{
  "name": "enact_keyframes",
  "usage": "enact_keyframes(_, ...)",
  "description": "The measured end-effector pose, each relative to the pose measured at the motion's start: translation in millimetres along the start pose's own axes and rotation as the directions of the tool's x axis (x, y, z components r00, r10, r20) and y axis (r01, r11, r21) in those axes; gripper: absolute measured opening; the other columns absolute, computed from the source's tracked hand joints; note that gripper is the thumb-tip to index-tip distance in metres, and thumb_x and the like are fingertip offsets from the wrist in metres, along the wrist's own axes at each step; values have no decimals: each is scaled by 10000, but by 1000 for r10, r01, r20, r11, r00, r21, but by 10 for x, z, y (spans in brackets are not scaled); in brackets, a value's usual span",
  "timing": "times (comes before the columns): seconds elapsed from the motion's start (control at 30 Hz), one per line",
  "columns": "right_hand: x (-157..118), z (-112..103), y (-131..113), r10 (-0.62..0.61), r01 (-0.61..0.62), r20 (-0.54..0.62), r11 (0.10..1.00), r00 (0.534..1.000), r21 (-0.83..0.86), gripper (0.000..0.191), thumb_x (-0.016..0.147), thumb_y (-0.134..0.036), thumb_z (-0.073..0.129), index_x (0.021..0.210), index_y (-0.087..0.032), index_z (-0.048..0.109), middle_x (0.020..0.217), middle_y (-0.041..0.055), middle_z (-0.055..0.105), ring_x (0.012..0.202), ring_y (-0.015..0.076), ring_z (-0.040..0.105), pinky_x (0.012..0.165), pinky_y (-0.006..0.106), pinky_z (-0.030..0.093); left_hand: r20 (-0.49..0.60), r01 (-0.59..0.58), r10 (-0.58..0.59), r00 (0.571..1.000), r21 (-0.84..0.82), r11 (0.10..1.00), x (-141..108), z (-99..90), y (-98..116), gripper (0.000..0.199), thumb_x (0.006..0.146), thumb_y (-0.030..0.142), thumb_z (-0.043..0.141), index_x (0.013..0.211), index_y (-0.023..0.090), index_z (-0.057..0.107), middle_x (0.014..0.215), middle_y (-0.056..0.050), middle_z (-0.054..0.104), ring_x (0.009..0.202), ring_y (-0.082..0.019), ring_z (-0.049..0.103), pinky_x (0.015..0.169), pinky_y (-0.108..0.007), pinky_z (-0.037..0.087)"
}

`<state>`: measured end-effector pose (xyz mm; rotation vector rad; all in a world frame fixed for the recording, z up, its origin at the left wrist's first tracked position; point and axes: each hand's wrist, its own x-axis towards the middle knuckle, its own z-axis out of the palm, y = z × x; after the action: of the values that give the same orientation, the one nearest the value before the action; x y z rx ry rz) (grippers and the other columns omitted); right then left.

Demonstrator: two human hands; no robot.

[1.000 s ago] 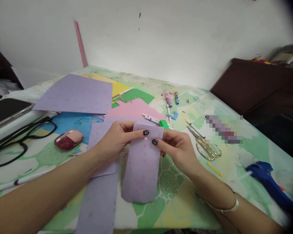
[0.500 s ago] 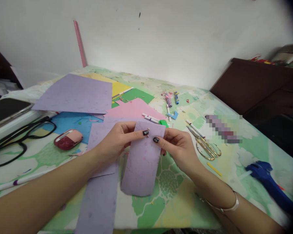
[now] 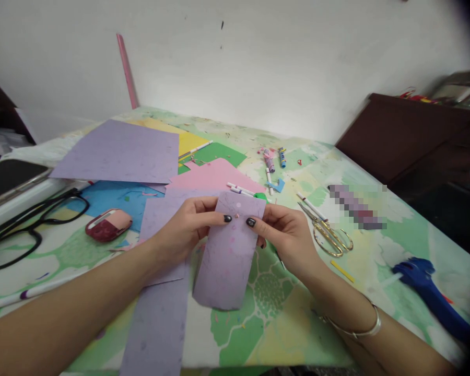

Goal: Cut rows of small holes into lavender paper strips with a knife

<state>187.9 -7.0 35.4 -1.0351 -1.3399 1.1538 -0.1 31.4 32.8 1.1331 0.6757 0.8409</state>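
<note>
Head view: over the floral tablecloth (image 3: 274, 342), a purple paper strip (image 3: 224, 266) is pinched near its top by the left hand (image 3: 190, 224) and right hand (image 3: 289, 235), presumably to steady the pink bit (image 3: 237, 215) between the thumbs (too small to identify). Gold-handled scissors (image 3: 323, 230) are laid nearby.

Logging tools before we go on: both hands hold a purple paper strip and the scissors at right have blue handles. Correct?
Not quite: the head view shows the scissors at right are gold-handled, not blue. Left hand and right hand do hold a purple paper strip.
</note>
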Motion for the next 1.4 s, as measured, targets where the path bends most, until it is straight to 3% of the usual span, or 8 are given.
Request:
enact_keyframes(0.43,-11,3,4,3,-1,26,997,1000,-78,281,762,-371,760,632,-179,602,521,-33,545,465,84,511,447,220,417,-58,41,-37,998,59,997,-27,29,-36,256,731,313,809,941,170,777,810,-48,762,686,-152,662,605,-228,514)
enact_keyframes(0.63,42,-46,50,-43,35,-95,995,995,-91,260,748,-387,757,665,-171,639,520,-36,541,446,74,462,422,207,369,-52,79,-74,996,85,993,22,20,-138,328,750,421,809,970,185,750,883,-58,769,748,-193,690,654,-284,541)
enact_keyframes(0.77,113,-110,79,-66,51,-119,991,991,-125,261,732,-418,759,702,-175,667,543,-25,588,442,86,493,430,221,412,5,101,-102,995,109,989,47,65,-204,387,660,376,874,971,187,744,924,-67,780,862,-239,716,756,-333,568)
enact_keyframes(0.93,170,-202,86,-89,63,-137,981,987,-182,494,841,-615,613,611,-178,615,489,-5,564,425,99,503,442,236,417,-17,115,-114,993,132,984,43,117,-249,350,656,366,866,922,175,741,867,-62,780,831,-236,712,738,-331,563)
enact_keyframes(1.07,212,-291,121,-108,64,-166,966,980,-252,626,909,-707,415,747,-160,672,612,44,651,488,118,556,496,256,452,-82,117,-106,991,137,984,31,117,-276,315,677,388,846,858,163,722,797,-52,763,749,-211,693,690,-315,551)
enact_keyframes(1.2,259,-395,172,-128,62,-128,900,983,-431,482,919,-583,495,734,-176,675,649,30,662,558,131,584,578,265,455,-137,92,-73,988,137,986,21,126,-291,302,737,432,802,823,169,681,751,-34,736,693,-183,663,637,-294,533)
enact_keyframes(1.4,289,-464,146,-132,20,-96,681,987,-732,153,862,-248,592,794,-199,719,701,16,683,697,174,619,709,295,416,-165,39,-13,986,159,987,26,126,-317,345,710,396,833,911,177,658,869,-37,741,772,-186,674,686,-300,550)
